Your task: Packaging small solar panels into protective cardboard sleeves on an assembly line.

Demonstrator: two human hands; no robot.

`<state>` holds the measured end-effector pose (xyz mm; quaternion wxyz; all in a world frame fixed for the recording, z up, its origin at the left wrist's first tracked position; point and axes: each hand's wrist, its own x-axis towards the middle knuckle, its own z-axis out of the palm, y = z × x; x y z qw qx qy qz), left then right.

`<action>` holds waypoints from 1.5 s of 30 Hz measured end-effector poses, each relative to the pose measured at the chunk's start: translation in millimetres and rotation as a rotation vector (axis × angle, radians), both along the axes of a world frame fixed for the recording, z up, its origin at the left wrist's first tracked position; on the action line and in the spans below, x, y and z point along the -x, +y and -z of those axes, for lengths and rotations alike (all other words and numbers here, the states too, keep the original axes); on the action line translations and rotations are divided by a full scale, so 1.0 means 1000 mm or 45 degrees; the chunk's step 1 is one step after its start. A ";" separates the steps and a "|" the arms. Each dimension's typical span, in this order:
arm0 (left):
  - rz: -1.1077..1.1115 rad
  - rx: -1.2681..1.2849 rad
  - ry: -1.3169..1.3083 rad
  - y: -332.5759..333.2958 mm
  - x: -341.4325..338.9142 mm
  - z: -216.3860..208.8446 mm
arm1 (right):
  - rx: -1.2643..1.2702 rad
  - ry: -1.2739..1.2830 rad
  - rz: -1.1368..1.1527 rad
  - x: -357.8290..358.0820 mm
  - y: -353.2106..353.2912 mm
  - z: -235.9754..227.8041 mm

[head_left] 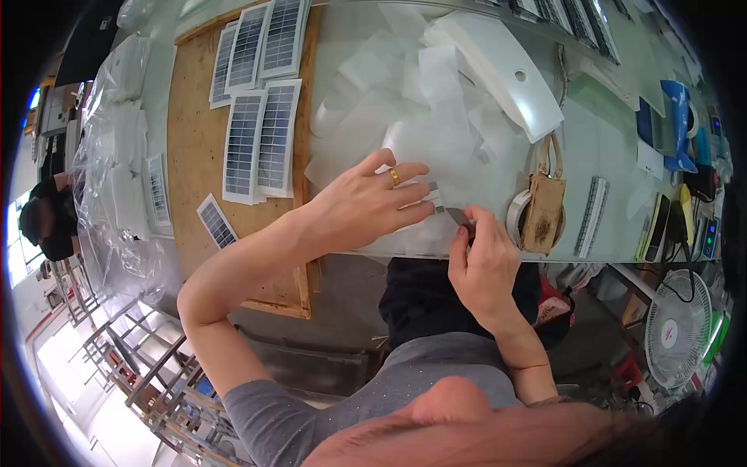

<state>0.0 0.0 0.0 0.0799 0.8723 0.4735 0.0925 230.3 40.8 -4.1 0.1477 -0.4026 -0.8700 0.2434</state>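
Note:
My left hand, with a gold ring on one finger, reaches over the near edge of the glass-topped table, its fingers stretched out and apart. Small grey pieces show at its fingertips; whether they stick to the fingers I cannot tell. Close beside them, my right hand pinches a small dark grey flat piece between thumb and fingers. Its exact kind is hard to make out. Thin translucent sheets lie loosely beyond the hands.
Several small solar panels rest on a wooden board at left. Right of my hands stand a brown block with a roll behind it and a narrow strip. A white curved panel lies farther back. A fan stands at right.

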 end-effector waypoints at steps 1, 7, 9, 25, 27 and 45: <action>-0.001 -0.010 -0.006 0.000 0.000 0.000 | 0.018 0.014 0.011 0.000 -0.001 0.000; 0.008 -0.023 0.002 0.002 0.000 -0.001 | 0.113 0.099 0.051 0.000 -0.006 0.007; 0.009 -0.019 0.005 0.002 0.000 -0.001 | 0.107 0.131 0.061 0.001 -0.006 0.008; 0.003 0.055 0.008 0.001 0.000 0.000 | 0.079 0.075 0.007 0.002 -0.004 0.006; 0.002 0.057 0.003 0.001 0.000 -0.001 | 0.084 0.070 0.005 0.002 -0.004 0.006; -0.003 0.067 0.027 0.000 0.000 -0.003 | 0.094 0.162 -0.013 -0.006 -0.007 -0.001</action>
